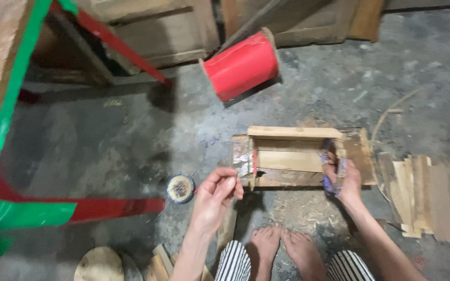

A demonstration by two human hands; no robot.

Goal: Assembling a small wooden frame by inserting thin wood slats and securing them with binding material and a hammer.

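A small wooden frame [292,156] of rough slats lies on the concrete floor in front of my bare feet [285,247]. My right hand [342,179] grips its right end, fingers wrapped over a patterned strip on the wood. My left hand [215,195] hovers by the frame's left end, fingers pinched together on something thin and red that I cannot make out clearly. A shiny patterned strip [242,155] covers the frame's left end.
A large red spool [241,65] lies behind the frame. A small round tin [179,188] sits left of my left hand. Loose wood slats [425,192] lie at the right. A green and red frame [6,156] stands at left, wooden boards [173,26] behind.
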